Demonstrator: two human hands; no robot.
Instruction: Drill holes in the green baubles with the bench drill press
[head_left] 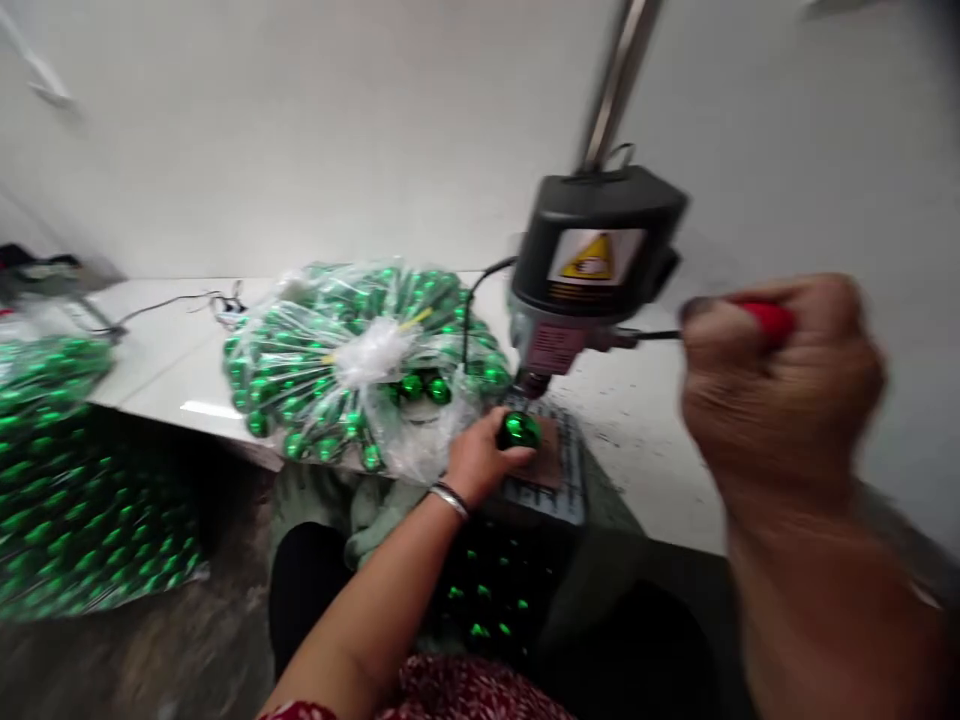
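Observation:
A shiny green ball (521,430) is gripped between the thumb and fingers of my left hand (484,455), just under the lower tip of a grey and black bench machine (589,260). The ball is over a brown pad (546,458) on the machine's base (574,470). My right hand (780,370) is wrapped round the red knob (772,322) of the machine's side lever. Left of the machine, an open clear plastic bag (375,355) full of green balls rests on the white table.
The white table (172,350) runs along a pale wall. A large bag of green balls (90,500) stands at the far left. Black cables (172,300) lie on the table. More green balls (484,600) show in the dark below the machine.

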